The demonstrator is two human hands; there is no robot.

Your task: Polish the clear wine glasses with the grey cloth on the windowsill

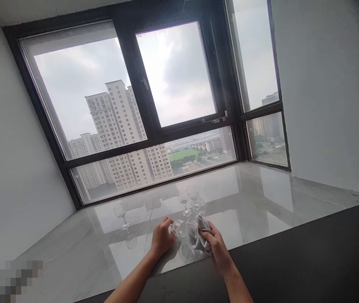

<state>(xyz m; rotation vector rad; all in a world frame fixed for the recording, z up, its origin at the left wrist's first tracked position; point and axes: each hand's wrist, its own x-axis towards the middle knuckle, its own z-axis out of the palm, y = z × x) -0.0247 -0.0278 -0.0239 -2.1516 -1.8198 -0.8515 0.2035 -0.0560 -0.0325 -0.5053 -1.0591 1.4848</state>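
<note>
My left hand [162, 236] is closed around one end of a clear stemmed wine glass [179, 229], held on its side low over the glossy sill. My right hand [216, 240] grips a crumpled grey cloth [201, 236], just right of that glass; whether cloth and glass touch, I cannot tell. Beyond my hands several more stemmed glasses [183, 197] stand upright in a close group, partly overlapping. Farther left, another wine glass [120, 210] stands upright by itself.
The pale, shiny sill [91, 256] mirrors the window and the glasses. Its front edge drops to a dark grey face [308, 252] nearest me. A dark window frame [135, 145] rises behind, with white walls [327, 92] at both sides and tall buildings outside.
</note>
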